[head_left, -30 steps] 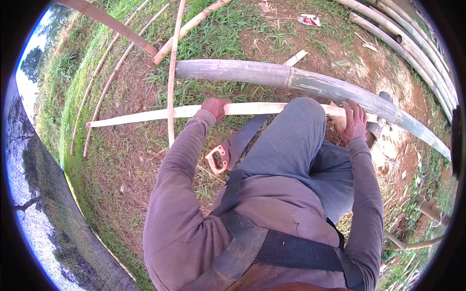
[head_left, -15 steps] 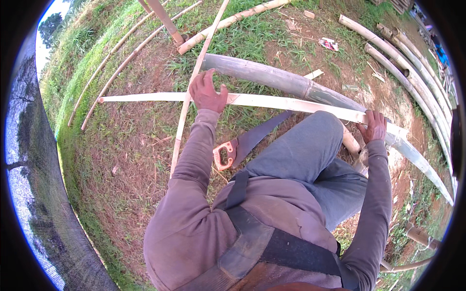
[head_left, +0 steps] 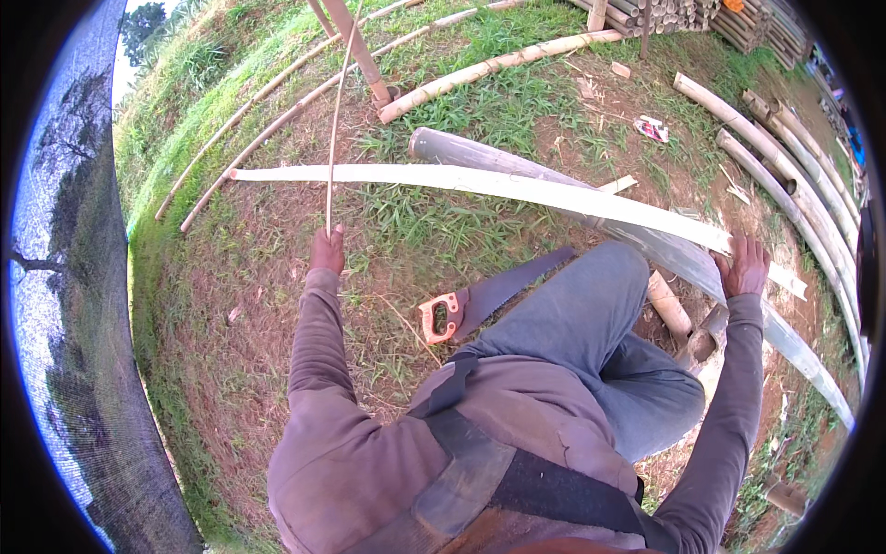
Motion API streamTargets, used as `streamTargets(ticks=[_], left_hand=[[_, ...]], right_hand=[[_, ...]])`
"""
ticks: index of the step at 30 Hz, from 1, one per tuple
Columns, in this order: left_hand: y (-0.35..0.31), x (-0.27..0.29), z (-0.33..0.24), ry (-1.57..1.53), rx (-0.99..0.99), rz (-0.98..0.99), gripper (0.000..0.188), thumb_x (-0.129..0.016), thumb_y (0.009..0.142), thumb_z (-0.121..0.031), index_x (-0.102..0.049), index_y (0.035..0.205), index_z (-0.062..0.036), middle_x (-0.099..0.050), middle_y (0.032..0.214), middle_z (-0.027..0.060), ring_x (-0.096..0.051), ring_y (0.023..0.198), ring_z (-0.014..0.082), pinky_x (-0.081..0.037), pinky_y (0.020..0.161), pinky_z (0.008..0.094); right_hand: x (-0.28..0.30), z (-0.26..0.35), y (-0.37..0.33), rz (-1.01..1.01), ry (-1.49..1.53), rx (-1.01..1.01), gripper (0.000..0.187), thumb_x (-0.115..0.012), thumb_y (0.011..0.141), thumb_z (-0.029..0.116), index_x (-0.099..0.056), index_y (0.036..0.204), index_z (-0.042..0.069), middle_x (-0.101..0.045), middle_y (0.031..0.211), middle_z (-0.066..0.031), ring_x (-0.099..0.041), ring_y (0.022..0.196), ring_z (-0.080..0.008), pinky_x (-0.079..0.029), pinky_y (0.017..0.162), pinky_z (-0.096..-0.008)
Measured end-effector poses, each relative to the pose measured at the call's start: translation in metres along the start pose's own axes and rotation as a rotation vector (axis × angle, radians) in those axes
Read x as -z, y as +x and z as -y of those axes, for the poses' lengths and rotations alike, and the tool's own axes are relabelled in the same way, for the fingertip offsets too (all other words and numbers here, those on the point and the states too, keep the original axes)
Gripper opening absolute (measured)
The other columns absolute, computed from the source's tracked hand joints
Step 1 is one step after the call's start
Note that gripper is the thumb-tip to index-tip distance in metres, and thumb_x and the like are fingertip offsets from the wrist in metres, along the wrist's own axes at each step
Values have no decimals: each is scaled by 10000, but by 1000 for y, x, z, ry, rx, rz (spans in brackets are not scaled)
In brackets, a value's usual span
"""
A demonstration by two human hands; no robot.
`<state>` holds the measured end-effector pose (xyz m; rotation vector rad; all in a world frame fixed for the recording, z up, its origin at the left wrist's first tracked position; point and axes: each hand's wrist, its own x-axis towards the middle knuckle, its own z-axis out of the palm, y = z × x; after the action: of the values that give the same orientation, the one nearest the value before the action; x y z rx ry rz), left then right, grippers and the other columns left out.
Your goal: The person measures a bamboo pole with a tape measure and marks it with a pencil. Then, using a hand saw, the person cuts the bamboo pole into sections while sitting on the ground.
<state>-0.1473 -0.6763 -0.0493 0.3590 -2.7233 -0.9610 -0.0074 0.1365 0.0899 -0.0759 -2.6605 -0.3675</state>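
My left hand is closed round the near end of a thin bamboo strip, which points away from me. That strip crosses a long, pale bamboo slat near the slat's left part. At the slat's right part, my right hand grips it with the fingers curled over its far edge. Under the slat lies a thick grey-green bamboo pole, slanting from the upper middle to the right. A handsaw with an orange handle rests on the grass beside my bent knee.
Thin poles lie on the grass at far left, near a post. Beyond the thick pole is another bamboo pole. More poles lie at right, and stacked bamboo stands behind. A short bamboo piece sits by my knee.
My left hand has moved left and nearer to me from above the slat, and now grips the thin strip's near end. The strip has swung more upright. My right hand stays on the slat.
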Motion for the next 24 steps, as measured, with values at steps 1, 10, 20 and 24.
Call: streamTargets(ticks=[1,10,20,24], left_hand=[[-7,5,1,-99,72,43,436,-639,1038,-460,-577,976,-33,-599,735,98,-577,670,241,-475,630,416],[-106,29,37,-185,108,23,403,-633,1049,-432,-608,887,-64,-507,723,-18,-455,663,115,-394,598,334],[-119,139,59,-423,192,-80,415,-548,1096,-432,-514,793,-150,-399,685,-72,-371,633,52,-303,558,264],[-102,199,1,-550,153,-142,423,-546,1094,-457,-488,777,-183,-371,635,-93,-331,525,31,-241,464,249]], right_hand=[[-2,-2,-6,27,-9,-22,620,-848,786,407,-598,1269,110,-639,1100,-78,-611,1071,-323,-436,959,-490],[-47,-26,-48,135,67,-88,572,-850,796,380,-596,1228,103,-641,1077,-96,-616,1049,-329,-453,940,-484],[-66,-19,-41,117,107,-109,504,-877,752,322,-596,1112,110,-615,1050,-93,-599,1067,-328,-437,984,-498],[-80,-22,-45,82,121,-118,544,-892,725,337,-593,1113,101,-612,1053,-103,-582,1090,-329,-427,1011,-500]])
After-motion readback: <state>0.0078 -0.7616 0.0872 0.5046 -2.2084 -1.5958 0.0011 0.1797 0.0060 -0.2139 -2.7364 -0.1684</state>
